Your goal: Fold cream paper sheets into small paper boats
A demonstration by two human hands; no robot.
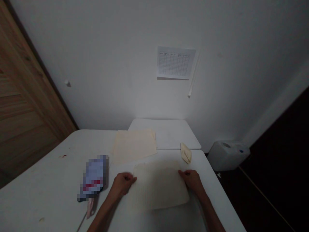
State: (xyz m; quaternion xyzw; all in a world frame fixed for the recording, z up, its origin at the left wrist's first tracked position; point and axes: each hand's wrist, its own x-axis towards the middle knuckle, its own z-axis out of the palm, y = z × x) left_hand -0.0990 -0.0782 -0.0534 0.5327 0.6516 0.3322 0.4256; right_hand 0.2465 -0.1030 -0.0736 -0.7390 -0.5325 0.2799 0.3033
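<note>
A thin cream sheet (158, 187), cloth-like in look, lies in front of me on the white table. At its left edge, my left hand (122, 184) is closed in a pinch, thumb and fingertips on the sheet. The opposite edge is pinched by my right hand (191, 181), close to the upper right corner. Just beyond that hand rests a small folded cream piece (186, 153). Farther back and to the left, more cream sheeting (135, 145) is spread flat, perhaps in layers.
On the left of the white table (58, 174) lies a pixelated object (93, 177) with a pink end and a cord. A white plastic jug (227, 154) stands right of the table. Behind, a printed sheet (176, 62) hangs on the wall; a wooden door (24, 96) is at left.
</note>
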